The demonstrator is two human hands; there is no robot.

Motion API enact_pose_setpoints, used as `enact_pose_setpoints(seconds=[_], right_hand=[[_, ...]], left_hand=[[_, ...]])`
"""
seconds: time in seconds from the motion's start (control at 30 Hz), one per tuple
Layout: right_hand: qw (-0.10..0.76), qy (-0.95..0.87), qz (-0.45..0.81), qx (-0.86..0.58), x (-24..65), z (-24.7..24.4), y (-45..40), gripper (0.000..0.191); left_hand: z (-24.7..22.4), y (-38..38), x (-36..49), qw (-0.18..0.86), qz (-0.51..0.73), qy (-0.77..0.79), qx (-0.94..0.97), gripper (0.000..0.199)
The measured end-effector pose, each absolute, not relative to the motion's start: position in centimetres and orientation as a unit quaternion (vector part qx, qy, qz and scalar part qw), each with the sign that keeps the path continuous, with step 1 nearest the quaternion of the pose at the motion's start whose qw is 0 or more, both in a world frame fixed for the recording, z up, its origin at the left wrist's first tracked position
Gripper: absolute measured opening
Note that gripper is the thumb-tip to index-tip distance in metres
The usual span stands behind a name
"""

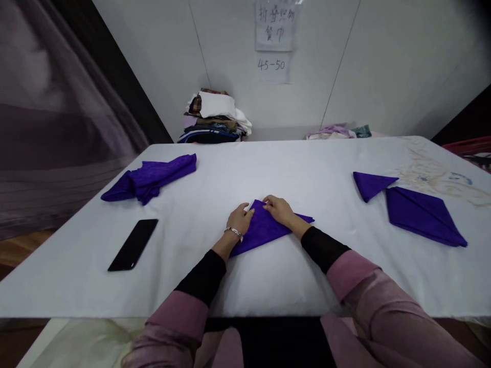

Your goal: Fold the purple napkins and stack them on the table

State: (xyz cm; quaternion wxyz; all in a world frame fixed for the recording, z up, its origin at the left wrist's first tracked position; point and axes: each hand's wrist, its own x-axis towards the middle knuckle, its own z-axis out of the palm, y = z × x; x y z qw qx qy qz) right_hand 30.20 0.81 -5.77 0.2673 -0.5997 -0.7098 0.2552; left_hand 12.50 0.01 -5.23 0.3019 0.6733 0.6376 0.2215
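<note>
The left hand and right hand rest on the folded purple napkin at the middle of the white-covered tabletop, thumbs near its peak; whether either pinches the fabric, I cannot tell.

dim flat indoor light, soft shadows, wide-angle stretch, dark blurred corners

Upper paper sheet hanging on the pale wall, bearing handwritten “折叠” and “餐巾” (two characters after “折叠” looking blurred), lower paper sheet showing handwritten “45-50”
</note>
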Motion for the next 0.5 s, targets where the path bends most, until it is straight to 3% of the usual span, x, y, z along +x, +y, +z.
enact_pose_setpoints(seconds=[0.33, 0.5], right_hand=[[0.182, -0.76, 0.13, -0.611, 29.5, -5.4, 0.3, 0.035], [0.216, -0.793, 0.097, -0.562, 29.3, -4.7, -1.4, 0.034]], left_hand=[[-5.3, 0.1, 13.2, 0.232, 0.18, 0.67, 0.681, 0.036], [-5.1, -0.1, 13.3, 0.221, 0.173, 0.676, 0.681, 0.038]])
